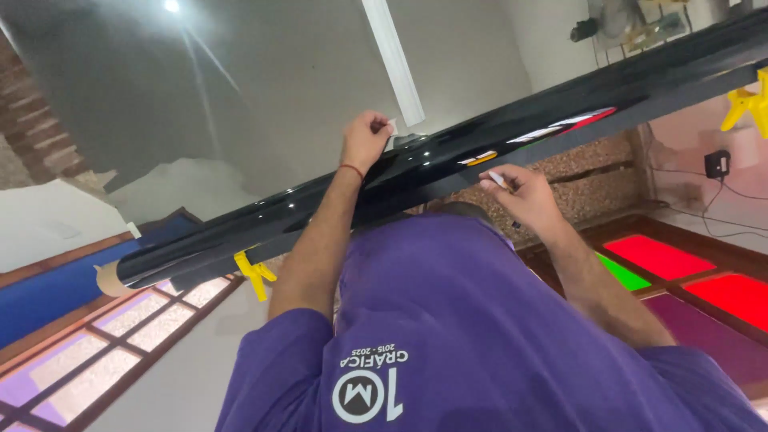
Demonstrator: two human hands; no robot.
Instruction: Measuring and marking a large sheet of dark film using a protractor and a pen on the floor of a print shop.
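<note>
A long glossy black roll of film (448, 156) runs diagonally from lower left to upper right, with a dark shiny sheet (264, 96) spread beyond it. My left hand (366, 140), a red string on its wrist, pinches a small white piece (392, 128) at the roll's far edge. At the roll's near edge, my right hand (524, 196) grips a thin white pen-like tool (498, 179) with its tip at the film. My purple shirt (464, 320) fills the lower middle of the view.
Yellow clamps (254, 274) (748, 104) grip the roll's support at lower left and upper right. Coloured glass panes lie on the right (660, 256) and pale ones on the left (136, 320). A wall socket with a cable (718, 164) is at the right.
</note>
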